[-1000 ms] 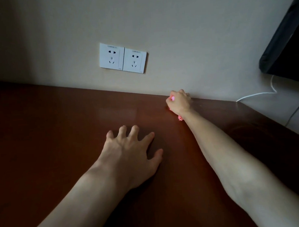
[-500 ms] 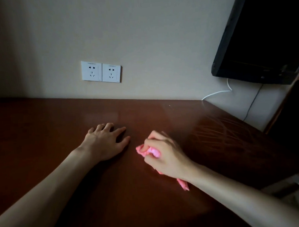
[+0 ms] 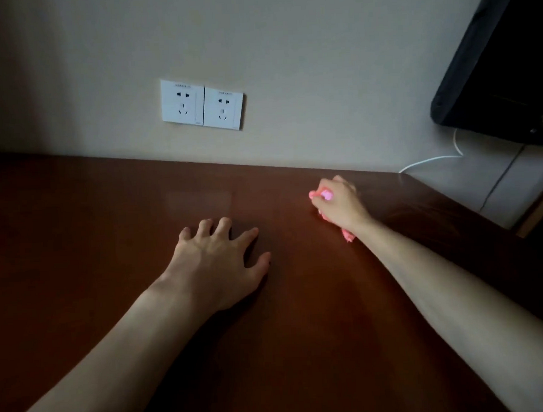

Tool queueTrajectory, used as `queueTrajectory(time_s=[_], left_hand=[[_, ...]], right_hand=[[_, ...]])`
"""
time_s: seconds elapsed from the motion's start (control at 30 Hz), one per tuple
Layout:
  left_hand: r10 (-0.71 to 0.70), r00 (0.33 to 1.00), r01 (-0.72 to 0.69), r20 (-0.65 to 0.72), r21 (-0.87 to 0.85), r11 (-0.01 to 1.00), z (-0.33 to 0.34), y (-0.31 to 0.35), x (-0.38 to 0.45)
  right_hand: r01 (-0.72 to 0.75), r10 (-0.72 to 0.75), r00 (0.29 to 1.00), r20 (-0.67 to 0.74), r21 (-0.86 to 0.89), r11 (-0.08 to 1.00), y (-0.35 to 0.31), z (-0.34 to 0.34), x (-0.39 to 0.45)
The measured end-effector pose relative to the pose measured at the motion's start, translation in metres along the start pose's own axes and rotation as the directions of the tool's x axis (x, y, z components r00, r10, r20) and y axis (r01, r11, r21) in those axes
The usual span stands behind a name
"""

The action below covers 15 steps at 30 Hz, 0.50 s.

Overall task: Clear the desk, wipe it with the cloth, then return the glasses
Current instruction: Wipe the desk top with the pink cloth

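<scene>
Wiping: the right hand (image 3: 338, 204) pressed the pink cloth (image 3: 325, 194) onto the brown surface (image 3: 79, 245), close to the back edge where it met the wall (image 3: 289, 65).
Right grip: fingers were curled round the cloth and clamped on it; pink showed at the knuckles and a tail of it stuck out below the wrist.
Left hand (image 3: 218, 264): it lay palm down near the middle of the surface, fingers spread apart and slightly bent at the tips, holding nothing.
Cloth place: it sat on the surface under the right hand, well right of the left hand and short of the right corner.
Back edge: it ran along the wall from far left to a corner at the right, just past the cloth.
Right edge: from that corner it slanted down toward the viewer; a pale floor or wall strip lay beyond it.
Open room: bare surface stretched left of the left hand and between the two forearms.
Wall: two white sockets (image 3: 202, 104) sat side by side above the back edge, left of the cloth.
Upper right: a dark screen (image 3: 506, 55) hung on the wall, with a white cable (image 3: 433, 159) trailing below it toward the corner.
Glasses: I could not see them.
</scene>
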<state>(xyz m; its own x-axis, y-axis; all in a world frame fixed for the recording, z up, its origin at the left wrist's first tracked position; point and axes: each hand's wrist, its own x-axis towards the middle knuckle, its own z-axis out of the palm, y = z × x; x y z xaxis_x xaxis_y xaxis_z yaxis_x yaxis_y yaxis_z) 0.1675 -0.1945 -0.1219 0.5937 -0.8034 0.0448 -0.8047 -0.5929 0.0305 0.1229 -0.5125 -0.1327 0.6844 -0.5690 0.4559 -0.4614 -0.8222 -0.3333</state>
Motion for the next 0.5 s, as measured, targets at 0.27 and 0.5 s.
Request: queueTrajectory(time_s=[0.27,0.5], left_hand=[[0.012,1.0,-0.012,0.001,0.007,1.0,-0.001,-0.001,0.005],[-0.02,0.999,0.02,0.025,0.034,0.999,-0.012,0.008,-0.005]], right_hand=[[-0.143,0.136,0.989,-0.048,-0.177,0.974,0.007,0.033,0.075],[0.024,-0.026,0.999,-0.024,-0.063,0.998,-0.003,-0.011,-0.017]])
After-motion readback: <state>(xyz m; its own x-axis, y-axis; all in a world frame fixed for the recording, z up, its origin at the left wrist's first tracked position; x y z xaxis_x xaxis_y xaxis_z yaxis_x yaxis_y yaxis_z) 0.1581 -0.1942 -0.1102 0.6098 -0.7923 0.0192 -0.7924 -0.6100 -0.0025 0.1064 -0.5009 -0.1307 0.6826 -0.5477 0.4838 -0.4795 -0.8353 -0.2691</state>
